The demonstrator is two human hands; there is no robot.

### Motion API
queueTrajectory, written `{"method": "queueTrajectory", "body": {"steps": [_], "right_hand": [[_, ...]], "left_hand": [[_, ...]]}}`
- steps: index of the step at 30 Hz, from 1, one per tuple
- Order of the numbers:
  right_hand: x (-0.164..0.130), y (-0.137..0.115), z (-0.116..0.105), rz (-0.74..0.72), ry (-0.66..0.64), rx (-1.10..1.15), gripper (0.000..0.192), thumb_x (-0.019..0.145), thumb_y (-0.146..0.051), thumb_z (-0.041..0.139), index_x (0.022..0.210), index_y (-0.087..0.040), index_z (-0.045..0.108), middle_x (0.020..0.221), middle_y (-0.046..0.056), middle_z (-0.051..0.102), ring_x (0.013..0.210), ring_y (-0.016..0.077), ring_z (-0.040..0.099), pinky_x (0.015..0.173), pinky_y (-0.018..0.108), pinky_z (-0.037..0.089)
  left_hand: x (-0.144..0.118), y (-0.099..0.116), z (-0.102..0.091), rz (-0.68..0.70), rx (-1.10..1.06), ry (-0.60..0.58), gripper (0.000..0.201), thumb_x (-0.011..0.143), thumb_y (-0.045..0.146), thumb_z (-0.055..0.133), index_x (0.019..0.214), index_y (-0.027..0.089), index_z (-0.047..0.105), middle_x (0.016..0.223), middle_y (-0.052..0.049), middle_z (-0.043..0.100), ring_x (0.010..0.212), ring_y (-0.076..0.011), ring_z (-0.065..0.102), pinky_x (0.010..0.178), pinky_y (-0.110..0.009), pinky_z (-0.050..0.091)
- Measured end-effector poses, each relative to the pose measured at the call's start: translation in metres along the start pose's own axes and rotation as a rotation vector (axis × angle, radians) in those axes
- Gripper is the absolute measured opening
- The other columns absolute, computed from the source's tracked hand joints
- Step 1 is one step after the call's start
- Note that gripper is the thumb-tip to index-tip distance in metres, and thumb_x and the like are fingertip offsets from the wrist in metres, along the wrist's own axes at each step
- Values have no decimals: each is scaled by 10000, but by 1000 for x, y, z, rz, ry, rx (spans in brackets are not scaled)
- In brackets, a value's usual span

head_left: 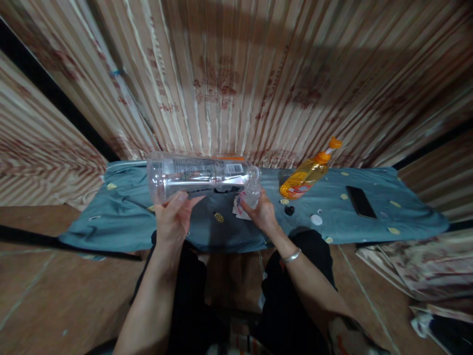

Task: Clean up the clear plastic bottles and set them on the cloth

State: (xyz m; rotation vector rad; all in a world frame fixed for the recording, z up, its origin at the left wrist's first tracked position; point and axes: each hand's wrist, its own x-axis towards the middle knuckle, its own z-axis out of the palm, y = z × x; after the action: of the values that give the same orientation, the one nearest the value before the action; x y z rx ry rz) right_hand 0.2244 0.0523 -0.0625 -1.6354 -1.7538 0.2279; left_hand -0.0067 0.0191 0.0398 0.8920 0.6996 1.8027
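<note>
A large clear plastic bottle (pixel 192 175) with a printed, silvery label lies sideways in the air over the table, its neck pointing right. My left hand (pixel 172 217) is closed on it near its base, thumb on the near side. Just below the neck, my right hand (pixel 263 212) grips a small clear plastic container (pixel 253 193), close against the bottle's neck; whether they touch, I cannot tell. A small printed packet or piece of paper (pixel 239 209) shows beside the right fingers, partly hidden by them.
An orange pump bottle of yellow liquid (pixel 305 177) stands right of my hands. Nearby on the blue cloth (pixel 125 217) are a small black cap (pixel 289 210), a white round lid (pixel 316 220) and a black phone (pixel 361 201). A striped curtain (pixel 221 88) hangs behind.
</note>
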Motion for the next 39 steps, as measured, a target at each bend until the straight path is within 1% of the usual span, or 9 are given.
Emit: {"method": "queueTrajectory", "body": {"steps": [6,11,16,18,22,26,31,36,39], "right_hand": [[0,-2,-1,16,-7,-5,682,847,-462,701,1376,-98,471,1125,203,759,1026,329,748,813,403,589],[-1,-2,-1,23,0,-12,680,840,-433,715,1379,-102,466,1128,203,759,1022,324,750,809,391,585],[-1,-1,1,13,0,-23,682,838,-423,718,1374,-92,455,1123,210,761,1026,324,751,809,382,579],[-1,-1,1,18,-1,-29,685,836,-421,721,1373,-90,454,1117,210,762,1023,325,753,806,381,578],[-1,-2,0,31,-6,-33,657,840,-421,721,1356,-102,468,1095,199,770,1009,321,758,792,369,576],[-1,-3,-1,38,-9,-24,685,834,-411,733,1376,-93,458,1122,208,766,1037,324,754,814,376,580],[-1,-1,0,6,11,-11,651,851,-455,711,1355,-110,485,1125,201,767,1026,320,754,814,384,588],[-1,-1,0,15,3,8,637,842,-430,717,1343,-106,494,1141,207,760,1045,327,749,835,391,583],[-1,-2,0,24,-5,11,644,847,-429,712,1353,-104,483,1127,205,761,1037,326,748,827,391,580]], "left_hand": [[0,1,1,1,-11,6,602,637,376,922,1179,312,669,949,-25,744,1123,-333,687,892,-588,631],[1,-1,0,5,-30,20,669,616,348,936,1225,329,660,982,-25,752,1123,-324,691,877,-567,641],[2,-5,-5,10,-41,29,625,599,352,953,1159,273,687,910,-33,745,1005,-311,728,840,-557,651],[3,-5,-6,15,-38,31,650,602,353,955,1185,272,679,929,-35,744,1006,-310,730,849,-559,647],[3,-5,-6,15,-29,21,789,596,374,961,1305,297,621,984,-39,745,1056,-321,724,864,-552,641],[3,-3,-3,18,-39,26,820,590,369,962,1329,304,613,996,-46,749,1029,-311,732,818,-510,658],[2,-2,-1,15,-38,23,773,599,360,953,1304,324,639,989,-34,755,1001,-297,732,792,-503,669],[3,-1,-1,21,-29,14,745,593,372,956,1271,319,653,915,-16,744,988,-303,736,804,-522,666],[3,-1,-1,21,-33,12,726,599,368,952,1258,305,651,907,-14,740,989,-302,735,818,-528,661]]}}
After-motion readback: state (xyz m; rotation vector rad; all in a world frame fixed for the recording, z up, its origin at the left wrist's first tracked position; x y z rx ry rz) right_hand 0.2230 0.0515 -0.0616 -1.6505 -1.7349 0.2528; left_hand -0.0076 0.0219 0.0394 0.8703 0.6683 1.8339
